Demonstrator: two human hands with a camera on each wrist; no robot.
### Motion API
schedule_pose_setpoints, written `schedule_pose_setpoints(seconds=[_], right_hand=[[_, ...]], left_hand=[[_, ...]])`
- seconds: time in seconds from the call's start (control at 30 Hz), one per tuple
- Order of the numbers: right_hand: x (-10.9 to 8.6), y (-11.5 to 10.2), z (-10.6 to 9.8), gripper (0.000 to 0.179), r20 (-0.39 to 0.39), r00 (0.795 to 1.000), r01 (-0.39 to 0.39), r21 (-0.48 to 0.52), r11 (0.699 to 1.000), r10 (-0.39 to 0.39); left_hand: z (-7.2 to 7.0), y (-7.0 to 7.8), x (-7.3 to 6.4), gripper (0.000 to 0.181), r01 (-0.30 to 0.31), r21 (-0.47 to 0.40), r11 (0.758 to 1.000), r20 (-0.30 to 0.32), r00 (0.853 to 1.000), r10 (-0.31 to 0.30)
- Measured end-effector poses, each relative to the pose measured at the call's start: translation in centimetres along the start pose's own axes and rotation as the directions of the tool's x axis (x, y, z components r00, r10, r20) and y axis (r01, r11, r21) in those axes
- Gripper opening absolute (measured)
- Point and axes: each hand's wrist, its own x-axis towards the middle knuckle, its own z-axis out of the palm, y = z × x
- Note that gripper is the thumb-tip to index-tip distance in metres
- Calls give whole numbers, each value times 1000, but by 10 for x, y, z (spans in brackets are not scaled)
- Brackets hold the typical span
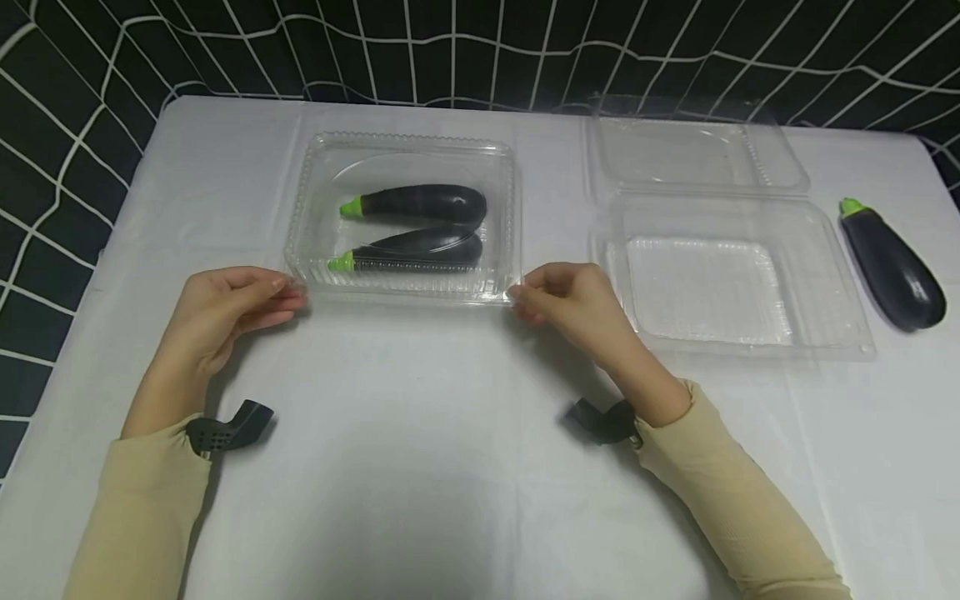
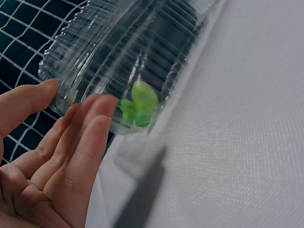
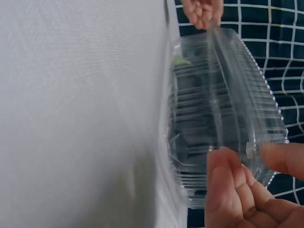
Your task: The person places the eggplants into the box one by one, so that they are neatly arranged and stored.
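A clear plastic clamshell container (image 1: 501,217) with its lid down lies on the table, left of the middle in the head view. Inside are two dark purple eggplants (image 1: 423,202) with green caps, lying side by side. My left hand (image 1: 232,304) pinches the container's front left corner, thumb above and fingers below the rim. At the front right corner, my right hand (image 1: 573,304) pinches the rim between thumb and fingers. A green cap (image 2: 144,102) shows through the ribbed wall in the left wrist view. The right wrist view shows both hands at opposite ends of the front edge.
To the right, a second clear clamshell container (image 1: 825,275) lies unfolded, its lid (image 1: 660,150) tipped toward the back. Beyond it, another eggplant (image 1: 896,271) lies near the right table edge. A white cloth (image 1: 390,467) covers the table. Dark netted fabric (image 1: 480,50) with white lines hangs behind.
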Motion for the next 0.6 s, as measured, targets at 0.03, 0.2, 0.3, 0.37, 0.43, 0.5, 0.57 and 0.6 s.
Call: schedule_pose_setpoints(seconds=[0.03, 0.2, 0.3, 0.37, 0.43, 0.5, 0.57, 0.6], right_hand=[[0, 1, 0, 18, -1, 1000, -2, 22, 1000, 2], [1, 4, 2, 18, 24, 999, -35, 197, 980, 30], [2, 6, 4, 17, 41, 998, -51, 282, 958, 41], [2, 6, 5, 15, 45, 998, -53, 313, 948, 41], [2, 7, 6, 13, 56, 998, -58, 348, 936, 41], [2, 8, 6, 11, 70, 997, -67, 377, 924, 44], [2, 8, 6, 10, 85, 995, -78, 403, 912, 48], [3, 9, 7, 9, 92, 994, -85, 414, 906, 51]], left_hand=[[0, 0, 0, 13, -3, -13, 1000, 3, 1000, 3], [-1, -3, 2, 21, -14, -83, 996, 21, 1000, 16], [-1, -5, 3, 24, -6, -110, 994, 27, 1000, 9], [-2, -5, 3, 24, -2, -111, 994, 22, 1000, 5], [-2, -6, 4, 23, 1, -108, 994, 14, 1000, 1], [-2, -6, 4, 22, 4, -107, 994, 8, 1000, -3], [-2, -7, 4, 22, 7, -113, 994, 4, 1000, -7], [-2, -7, 4, 22, 10, -117, 993, 5, 1000, -10]])
